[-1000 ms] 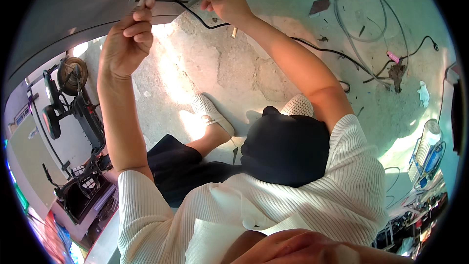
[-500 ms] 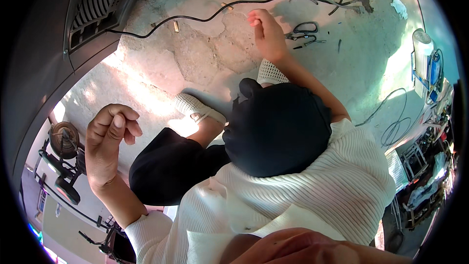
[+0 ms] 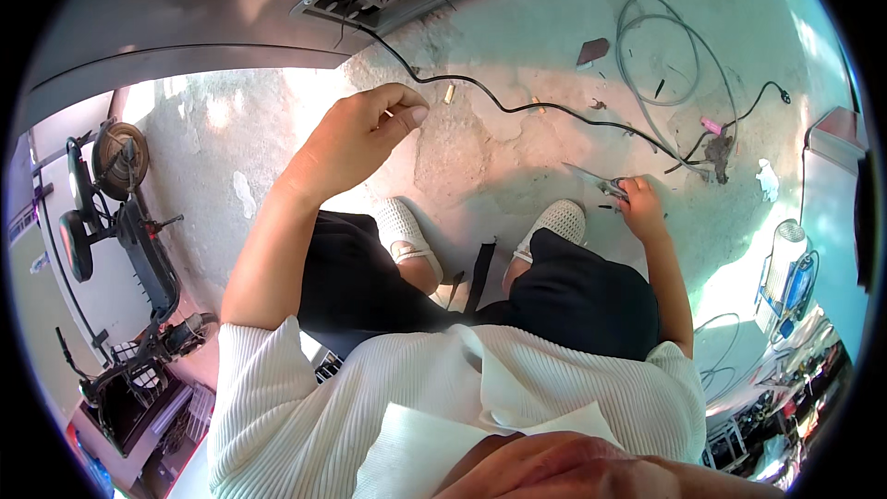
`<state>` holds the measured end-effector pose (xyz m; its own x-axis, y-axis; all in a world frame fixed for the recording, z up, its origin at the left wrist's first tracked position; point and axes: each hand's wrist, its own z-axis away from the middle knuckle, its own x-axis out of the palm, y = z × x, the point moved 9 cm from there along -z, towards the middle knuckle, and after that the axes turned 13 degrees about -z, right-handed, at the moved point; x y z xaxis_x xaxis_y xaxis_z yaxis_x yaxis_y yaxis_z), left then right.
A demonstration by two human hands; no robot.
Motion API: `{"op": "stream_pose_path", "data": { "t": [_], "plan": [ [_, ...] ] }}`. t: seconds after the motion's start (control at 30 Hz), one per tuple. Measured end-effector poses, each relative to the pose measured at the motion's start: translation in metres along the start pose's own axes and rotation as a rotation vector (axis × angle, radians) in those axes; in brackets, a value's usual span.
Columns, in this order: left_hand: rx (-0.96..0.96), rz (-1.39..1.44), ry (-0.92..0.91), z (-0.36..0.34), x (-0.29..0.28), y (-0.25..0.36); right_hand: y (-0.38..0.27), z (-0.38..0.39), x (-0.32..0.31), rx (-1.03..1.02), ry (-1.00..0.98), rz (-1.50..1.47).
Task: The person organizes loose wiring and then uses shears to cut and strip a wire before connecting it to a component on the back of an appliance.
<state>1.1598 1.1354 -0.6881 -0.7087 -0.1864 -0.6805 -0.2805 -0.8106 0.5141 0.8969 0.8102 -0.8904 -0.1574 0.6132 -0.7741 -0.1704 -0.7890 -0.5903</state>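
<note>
My right hand [image 3: 640, 208] is closed around the handles of a pair of scissors [image 3: 599, 180], low over the floor by my right shoe. The blades point away to the left. My left hand [image 3: 346, 143] hangs above the floor, left of centre, with the thumb and fingertips brought together. Whatever they may pinch is hidden or too small to make out. Beyond both hands a black cable [image 3: 494, 102] runs across the concrete floor from a large grey cabinet [image 3: 222, 9].
A coil of grey hose [image 3: 621, 46] lies at the far right, near a pink piece [image 3: 710, 126] and a white scrap [image 3: 767, 181]. My light perforated shoes [image 3: 559, 222] stand on the floor. A small scooter [image 3: 148, 263] is on the left; a blue-and-silver device [image 3: 785, 282] stands right.
My right hand has taken hold of the scissors that lay on the floor. My left hand has moved farther forward over the floor. The view has shifted, and both legs now show apart.
</note>
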Motion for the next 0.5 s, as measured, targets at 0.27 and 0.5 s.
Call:
{"op": "stream_pose_path", "data": {
  "t": [0.27,0.5],
  "plan": [
    [-0.180,0.276,0.472,-0.023,-0.089,-0.099,-0.108,-0.096,-0.055,0.284,-0.402,-0.921],
    [-0.194,0.763,0.346,-0.048,-0.068,-0.081,-0.217,-0.218,-0.052,0.061,-0.592,-0.953]
  ]
}}
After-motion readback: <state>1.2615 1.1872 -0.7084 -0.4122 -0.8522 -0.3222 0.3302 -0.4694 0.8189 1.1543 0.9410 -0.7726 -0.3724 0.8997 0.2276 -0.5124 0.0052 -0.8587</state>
